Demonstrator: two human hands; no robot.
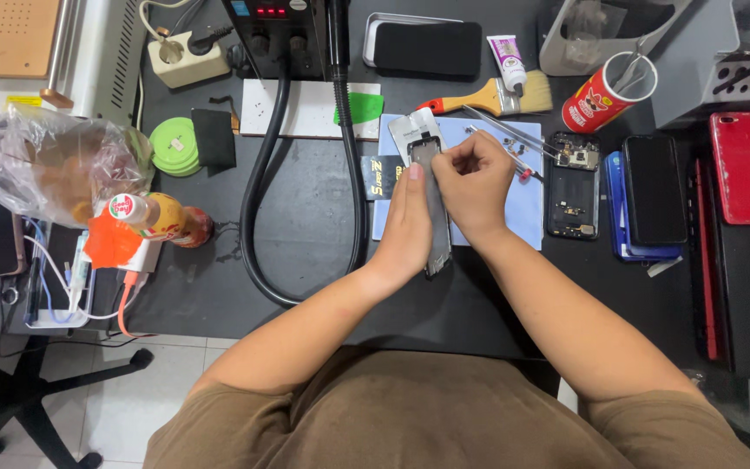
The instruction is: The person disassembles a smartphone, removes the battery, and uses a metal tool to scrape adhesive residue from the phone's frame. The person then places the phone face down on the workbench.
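- Head view, looking straight down at a dark workbench. Both hands meet near the middle of the frame, over a blue mat (531, 217).
- Left hand (407, 227) lies flat along a long thin phone screen panel (434, 195), fingers stretched out and pressed to its left edge, so it's propping the panel rather than wrapping it.
- Right hand (472, 184) is curled into a loose fist on the panel's upper part, fingertips pinching at it. Can't tell what exactly is between the fingers.
- The panel runs from frame centre-top down toward the wrists, tilted slightly, top end pale, the rest dark.
- Just right of the hands: an opened phone (573, 187) with its insides showing, then a stack of phones (653, 195), and a red phone (745, 167) at far right.
- Above: a brush (496, 95), a red can (605, 91) holding tools, and a black hose (262, 191) looping down on the left.
- Far left: a bottle (162, 219) lying beside a plastic bag (49, 169).
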